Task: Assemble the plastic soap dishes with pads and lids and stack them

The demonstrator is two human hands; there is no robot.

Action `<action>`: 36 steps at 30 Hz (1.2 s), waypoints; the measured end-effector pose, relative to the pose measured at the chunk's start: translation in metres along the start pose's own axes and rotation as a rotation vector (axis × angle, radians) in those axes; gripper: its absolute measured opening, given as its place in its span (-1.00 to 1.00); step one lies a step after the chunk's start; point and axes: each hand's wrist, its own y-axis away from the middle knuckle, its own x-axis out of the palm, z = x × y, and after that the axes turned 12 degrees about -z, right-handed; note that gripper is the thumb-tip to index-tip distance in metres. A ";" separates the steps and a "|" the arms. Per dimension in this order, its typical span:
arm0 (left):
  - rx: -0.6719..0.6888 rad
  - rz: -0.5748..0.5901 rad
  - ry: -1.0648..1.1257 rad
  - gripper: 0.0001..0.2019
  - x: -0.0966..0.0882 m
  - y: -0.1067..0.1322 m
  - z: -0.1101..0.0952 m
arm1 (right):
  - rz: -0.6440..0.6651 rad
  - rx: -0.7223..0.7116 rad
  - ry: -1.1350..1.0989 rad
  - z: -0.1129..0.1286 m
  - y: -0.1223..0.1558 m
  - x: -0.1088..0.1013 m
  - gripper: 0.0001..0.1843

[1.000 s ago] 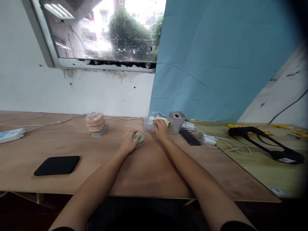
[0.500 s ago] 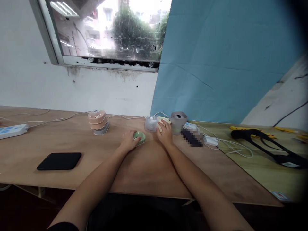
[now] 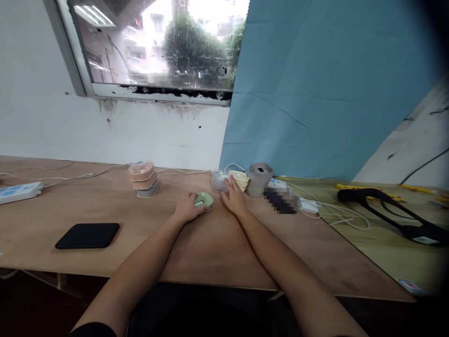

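My left hand [image 3: 187,207] grips the left side of a shallow green round container [image 3: 205,200] on the table, thumb at its near edge and fingers behind. My right hand [image 3: 235,201] is open, fingers stretched forward. Its fingertips reach between the clear plastic round pieces [image 3: 219,180] and a stack of pale yellow scalloped pieces [image 3: 241,179]; whether they touch either I cannot tell. Just right of the yellow stack stands a tall grey container [image 3: 259,179]. Farther left, a stack of peach pieces [image 3: 142,172] rests on grey ones [image 3: 149,189].
A black flat case [image 3: 87,235] lies at the front left, with a white power strip [image 3: 21,192] beyond it. To the right are a pixelated dark object [image 3: 280,201], a white adapter [image 3: 307,205] with cables, and a black strap frame [image 3: 396,215]. A wall and window stand behind.
My right hand has drawn left and slightly back off the yellow stack, uncovering it. My left hand stays at the green container, its thumb shifted toward the near edge.
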 end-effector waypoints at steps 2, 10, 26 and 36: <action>0.001 -0.001 0.000 -0.28 0.000 0.000 0.000 | 0.008 0.010 -0.007 -0.001 0.001 -0.001 -0.30; 0.032 -0.003 0.006 -0.24 0.000 0.001 0.000 | 0.021 -0.019 -0.019 0.004 0.001 -0.001 -0.31; 0.031 0.008 0.013 -0.27 0.002 -0.001 0.002 | -0.006 -0.012 0.139 -0.002 -0.064 -0.009 -0.65; 0.042 0.012 0.012 -0.28 -0.001 0.001 -0.001 | 0.076 -0.074 0.213 -0.002 -0.061 -0.004 -0.74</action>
